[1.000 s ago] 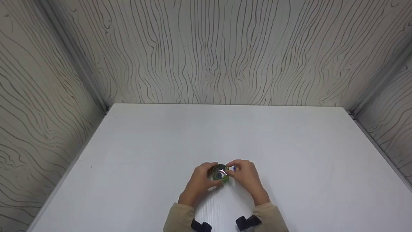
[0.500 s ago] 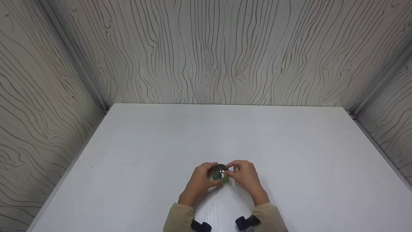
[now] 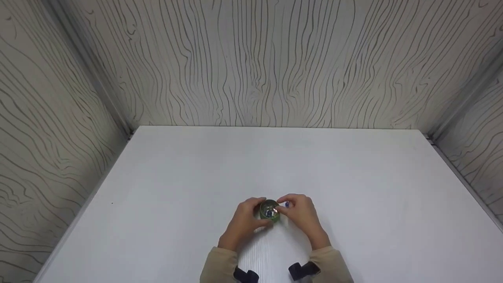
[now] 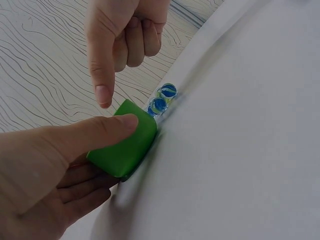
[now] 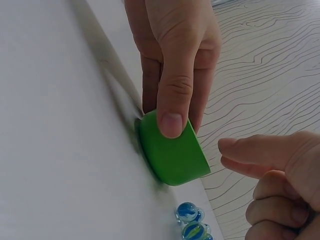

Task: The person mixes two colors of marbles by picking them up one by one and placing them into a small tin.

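Observation:
A small green cup (image 3: pixel 264 215) stands on the white table, gripped by my left hand (image 3: pixel 244 222) with the thumb on one side and fingers on the other. Several glass marbles (image 3: pixel 269 213) lie inside it, visible only in the head view. My right hand (image 3: pixel 301 212) is at the cup's right rim, thumb and index finger extended toward the opening. The right wrist view shows a small gap between those two fingertips and nothing seen in it; the other fingers are curled. Beside the cup sits a cluster of blue-and-green marbles (image 5: pixel 193 230), partly hidden under my right hand in the head view.
The white table (image 3: pixel 177 169) has wood-patterned panels (image 3: pixel 251 70) at its back and sides. Both wrists carry dark camera mounts (image 3: pixel 246 276) near the tan sleeves.
A marble pinched in my right hand a second ago at the cup's rim no longer shows between the fingertips. The left hand and cup have hardly moved.

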Demonstrator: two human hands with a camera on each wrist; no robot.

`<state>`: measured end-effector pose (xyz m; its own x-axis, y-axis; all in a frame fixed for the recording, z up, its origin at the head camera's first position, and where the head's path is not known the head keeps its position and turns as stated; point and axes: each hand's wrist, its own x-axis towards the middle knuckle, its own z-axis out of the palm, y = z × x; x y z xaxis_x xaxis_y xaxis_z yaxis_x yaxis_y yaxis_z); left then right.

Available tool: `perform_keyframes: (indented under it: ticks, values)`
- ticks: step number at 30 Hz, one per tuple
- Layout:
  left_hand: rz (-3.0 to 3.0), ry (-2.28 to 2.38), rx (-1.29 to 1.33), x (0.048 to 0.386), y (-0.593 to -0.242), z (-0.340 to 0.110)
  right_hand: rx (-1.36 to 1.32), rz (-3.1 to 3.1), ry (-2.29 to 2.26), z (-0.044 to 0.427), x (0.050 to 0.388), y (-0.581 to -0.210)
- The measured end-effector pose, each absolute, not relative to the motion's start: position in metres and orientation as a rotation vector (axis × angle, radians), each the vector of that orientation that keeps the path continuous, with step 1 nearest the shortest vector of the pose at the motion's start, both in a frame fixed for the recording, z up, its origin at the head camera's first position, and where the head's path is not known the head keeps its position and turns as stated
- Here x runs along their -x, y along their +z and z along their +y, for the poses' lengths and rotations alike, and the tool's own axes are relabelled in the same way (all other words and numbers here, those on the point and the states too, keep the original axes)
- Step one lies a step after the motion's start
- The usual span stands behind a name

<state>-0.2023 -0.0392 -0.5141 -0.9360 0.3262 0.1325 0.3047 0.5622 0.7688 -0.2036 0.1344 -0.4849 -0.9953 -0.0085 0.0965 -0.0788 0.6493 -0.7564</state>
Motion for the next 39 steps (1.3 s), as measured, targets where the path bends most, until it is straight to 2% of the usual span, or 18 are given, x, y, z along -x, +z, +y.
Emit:
perform_keyframes:
  ticks: [17, 39]
  values:
    - [2.719, 1.375, -0.510, 0.201, -0.513, -0.038, -0.041, -2.753, 1.331, 0.144, 0.203, -0.477]
    - [2.684, 1.371, -0.430, 0.200, -0.512, -0.036, 0.139, -2.756, 1.362, 0.173, 0.206, -0.478]
